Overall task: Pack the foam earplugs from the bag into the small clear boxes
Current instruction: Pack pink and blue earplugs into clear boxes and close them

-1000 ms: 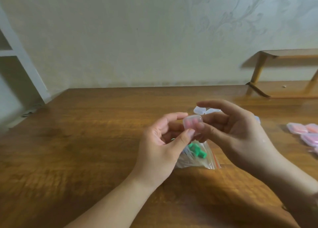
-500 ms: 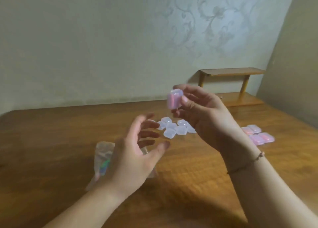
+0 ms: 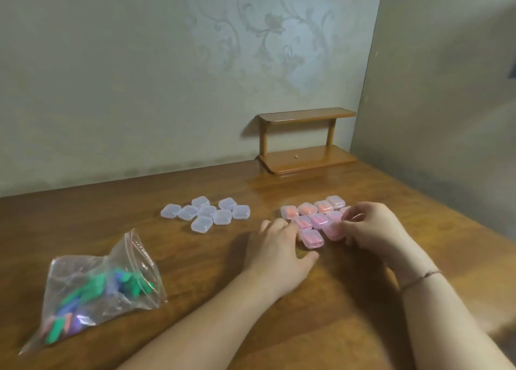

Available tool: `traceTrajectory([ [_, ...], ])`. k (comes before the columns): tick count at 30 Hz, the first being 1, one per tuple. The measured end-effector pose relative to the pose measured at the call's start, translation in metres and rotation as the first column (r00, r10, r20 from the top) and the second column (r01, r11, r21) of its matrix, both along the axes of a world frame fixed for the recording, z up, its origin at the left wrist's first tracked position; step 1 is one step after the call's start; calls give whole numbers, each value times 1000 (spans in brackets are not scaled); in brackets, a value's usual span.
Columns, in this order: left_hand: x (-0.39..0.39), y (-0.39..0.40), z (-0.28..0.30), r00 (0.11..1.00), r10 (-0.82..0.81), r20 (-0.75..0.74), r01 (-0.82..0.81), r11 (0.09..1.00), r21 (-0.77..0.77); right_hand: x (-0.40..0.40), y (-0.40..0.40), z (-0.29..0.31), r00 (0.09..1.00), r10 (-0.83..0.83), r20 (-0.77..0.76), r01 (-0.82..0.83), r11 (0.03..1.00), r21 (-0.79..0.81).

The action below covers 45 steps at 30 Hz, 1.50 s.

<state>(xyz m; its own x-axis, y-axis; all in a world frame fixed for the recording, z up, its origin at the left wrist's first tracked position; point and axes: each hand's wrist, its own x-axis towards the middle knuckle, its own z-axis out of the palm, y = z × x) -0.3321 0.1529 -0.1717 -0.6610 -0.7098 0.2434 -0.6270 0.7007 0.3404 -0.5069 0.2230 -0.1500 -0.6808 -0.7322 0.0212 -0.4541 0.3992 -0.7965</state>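
Observation:
A clear zip bag [image 3: 97, 288] of green, purple and pink foam earplugs lies on the wooden table [image 3: 195, 263] at the left. Several empty clear boxes [image 3: 206, 214] sit grouped mid-table. To their right lies a cluster of closed boxes [image 3: 312, 219] filled with pink and orange earplugs. My right hand [image 3: 374, 230] pinches a filled pink box [image 3: 333, 231] at the cluster's near right edge, low on the table. My left hand [image 3: 279, 246] rests flat on the table, fingers straight, touching the cluster's left side beside the nearest filled box [image 3: 312, 238].
A small two-tier wooden shelf [image 3: 304, 143] stands at the back right against the patterned wall. A side wall [image 3: 446, 118] runs along the table's right edge. Bare wood lies between the bag and my forearms.
My right hand brought the filled box down from mid-air to the filled cluster. My left hand left the bag and moved right to the cluster. The view swung right.

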Motion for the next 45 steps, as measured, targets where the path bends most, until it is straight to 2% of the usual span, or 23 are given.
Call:
traceTrajectory([
  [5, -7, 1, -4, 1000, 26, -12, -27, 998, -58, 7, 0, 4, 988, 38, -153, -28, 997, 69],
  [9, -5, 3, -3, 1000, 15, -7, -15, 998, -58, 9, -1, 5, 981, 18, -191, 1, 995, 99],
  [13, 25, 5, 12, 993, -102, -64, 99, 994, -38, 8, 2, 10, 957, -140, -256, 115, 987, -108],
  [15, 58, 5, 21, 968, -219, -121, 206, 972, -110, 14, 3, 13, 937, -191, -291, 114, 958, -262],
  [17, 103, 2, 32, 932, -310, -185, 268, 937, -222, 31, 4, 17, 927, -176, -331, 30, 915, -403],
  [19, 156, -8, 40, 913, -315, -257, 225, 918, -327, 57, 4, 23, 908, -86, -411, -127, 877, -464],
  [20, 182, -16, 44, 918, -280, -281, 170, 917, -360, 72, 2, 28, 888, -8, -459, -223, 866, -447],
  [22, 231, -34, 50, 935, -137, -327, 17, 938, -345, 107, -6, 40, 816, 218, -535, -428, 850, -307],
  [24, 269, -54, 48, 933, 76, -352, -172, 953, -250, 144, -25, 52, 676, 438, -593, -560, 828, -27],
  [26, 295, -71, 38, 907, 243, -344, -315, 933, -173, 173, -52, 55, 560, 573, -598, -561, 794, 236],
  [28, 308, -79, 25, 867, 317, -385, -385, 916, -114, 189, -86, 43, 549, 574, -608, -501, 808, 311],
  [32, 315, -81, 12, 821, 351, -451, -379, 925, 29, 198, -126, 6, 587, 394, -707, -274, 919, 284],
  [34, 315, -81, 12, 833, 315, -454, -351, 936, 6, 197, -129, -3, 602, 353, -716, -228, 936, 270],
  [37, 313, -79, 13, 837, 273, -473, -329, 943, -38, 197, -126, -6, 600, 335, -727, -226, 942, 248],
  [41, 308, -69, 15, 801, 215, -559, -325, 940, -104, 205, -121, 0, 548, 324, -771, -217, 945, 243],
  [43, 303, -61, 16, 773, 143, -618, -274, 954, -122, 208, -118, 6, 577, 291, -763, -238, 954, 183],
  [45, 297, -53, 18, 719, 119, -685, -194, 980, -34, 213, -110, 14, 664, 225, -713, -327, 945, -7],
])
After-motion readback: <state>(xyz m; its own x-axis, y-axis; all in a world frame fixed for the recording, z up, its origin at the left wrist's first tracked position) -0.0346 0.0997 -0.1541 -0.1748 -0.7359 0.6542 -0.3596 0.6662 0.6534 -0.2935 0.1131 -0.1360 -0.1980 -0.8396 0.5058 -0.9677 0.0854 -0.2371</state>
